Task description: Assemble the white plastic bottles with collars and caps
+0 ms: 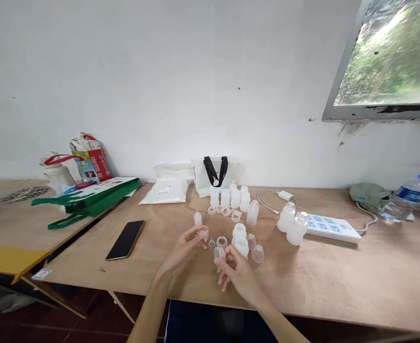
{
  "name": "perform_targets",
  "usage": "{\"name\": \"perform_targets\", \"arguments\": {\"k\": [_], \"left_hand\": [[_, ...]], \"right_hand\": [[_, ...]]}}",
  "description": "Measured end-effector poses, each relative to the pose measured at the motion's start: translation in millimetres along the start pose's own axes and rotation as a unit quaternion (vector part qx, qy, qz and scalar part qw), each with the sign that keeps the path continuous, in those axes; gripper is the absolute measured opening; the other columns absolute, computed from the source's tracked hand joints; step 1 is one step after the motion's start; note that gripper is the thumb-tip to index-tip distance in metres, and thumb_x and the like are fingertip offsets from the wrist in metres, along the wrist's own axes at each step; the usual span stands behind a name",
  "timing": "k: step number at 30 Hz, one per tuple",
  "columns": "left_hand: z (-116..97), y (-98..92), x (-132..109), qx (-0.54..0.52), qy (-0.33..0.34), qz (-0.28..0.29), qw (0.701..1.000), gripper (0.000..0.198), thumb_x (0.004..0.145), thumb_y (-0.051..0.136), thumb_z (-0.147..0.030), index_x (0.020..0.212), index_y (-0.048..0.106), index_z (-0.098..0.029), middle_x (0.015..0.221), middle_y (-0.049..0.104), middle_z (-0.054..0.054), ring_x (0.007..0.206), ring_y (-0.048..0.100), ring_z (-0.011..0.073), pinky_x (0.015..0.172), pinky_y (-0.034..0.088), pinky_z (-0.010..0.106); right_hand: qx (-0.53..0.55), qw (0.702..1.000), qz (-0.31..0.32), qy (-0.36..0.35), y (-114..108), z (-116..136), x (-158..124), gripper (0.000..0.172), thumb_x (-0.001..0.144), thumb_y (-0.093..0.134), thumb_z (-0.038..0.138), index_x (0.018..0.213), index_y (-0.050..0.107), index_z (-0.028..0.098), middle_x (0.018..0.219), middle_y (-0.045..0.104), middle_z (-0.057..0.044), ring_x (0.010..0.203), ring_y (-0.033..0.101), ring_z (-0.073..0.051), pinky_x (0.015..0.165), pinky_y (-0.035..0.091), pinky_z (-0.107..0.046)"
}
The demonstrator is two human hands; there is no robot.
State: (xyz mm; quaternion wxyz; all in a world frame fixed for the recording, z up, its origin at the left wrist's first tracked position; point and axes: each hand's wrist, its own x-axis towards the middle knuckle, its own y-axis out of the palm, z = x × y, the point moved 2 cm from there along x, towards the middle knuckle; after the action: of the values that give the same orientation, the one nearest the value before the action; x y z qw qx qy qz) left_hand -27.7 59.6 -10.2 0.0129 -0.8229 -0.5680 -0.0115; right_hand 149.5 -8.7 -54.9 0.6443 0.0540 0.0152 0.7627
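Note:
My left hand is closed in a pinch on a small clear bottle nipple, held just above the table. In my right hand a translucent screw ring is gripped between thumb and fingers. Between and beyond the hands lie another ring and a small nipple. Two milky baby bottles stand beside my right hand, which partly hides the nearer one. Clear domed caps lie to their right. A nipple-shaped piece stands beyond my left hand.
Several bottles and rings stand farther back, near stacked caps. Two capped bottles stand right, by a power strip. A phone lies left. Behind are a white packet and a black-handled bag.

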Motion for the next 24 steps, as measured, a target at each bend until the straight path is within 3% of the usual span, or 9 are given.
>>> {"name": "perform_targets", "arguments": {"k": [3,7,19,24], "left_hand": [[10.1,10.4,3.8,0.034,0.008,0.032,0.999,0.056,0.071,0.085,-0.051,0.112,0.072,-0.016,0.097,0.073,0.009,0.09,0.067,0.0223,0.087,0.053,0.036],[17.8,16.0,6.7,0.044,0.035,0.051,0.997,0.048,0.077,0.082,-0.049,0.11,0.072,-0.016,0.103,0.073,0.01,0.088,0.068,0.0219,0.081,0.056,0.035],[-1.4,17.6,-4.1,0.08,0.039,0.085,0.992,0.042,0.092,0.065,-0.05,0.121,0.071,-0.02,0.12,0.071,0.011,0.104,0.066,0.0257,0.082,0.056,0.033],[6.3,18.9,-2.0,0.093,0.058,0.099,0.989,0.037,0.09,0.069,-0.047,0.113,0.071,-0.019,0.105,0.073,0.009,0.097,0.067,0.0231,0.086,0.054,0.033]], "right_hand": [[-0.007,1.0,-0.015,-0.002,3.1,-9.1,1.1,0.053,0.079,0.07,0.071,0.085,0.048,0.023,0.073,0.061,0.005,0.051,0.064,-0.013,0.036,0.051,-0.021],[-0.014,1.0,-0.021,-0.004,4.5,-16.3,2.2,0.054,0.079,0.068,0.073,0.087,0.047,0.023,0.073,0.059,0.006,0.05,0.063,-0.011,0.035,0.05,-0.019],[-0.024,0.999,-0.024,-0.015,5.7,-22.7,4.2,0.051,0.084,0.064,0.07,0.088,0.046,0.023,0.072,0.057,0.006,0.049,0.061,-0.01,0.034,0.049,-0.017],[-0.023,0.999,-0.024,-0.02,5.9,-24.2,4.9,0.051,0.083,0.065,0.07,0.087,0.046,0.024,0.073,0.058,0.005,0.052,0.062,-0.011,0.034,0.05,-0.017]]}}
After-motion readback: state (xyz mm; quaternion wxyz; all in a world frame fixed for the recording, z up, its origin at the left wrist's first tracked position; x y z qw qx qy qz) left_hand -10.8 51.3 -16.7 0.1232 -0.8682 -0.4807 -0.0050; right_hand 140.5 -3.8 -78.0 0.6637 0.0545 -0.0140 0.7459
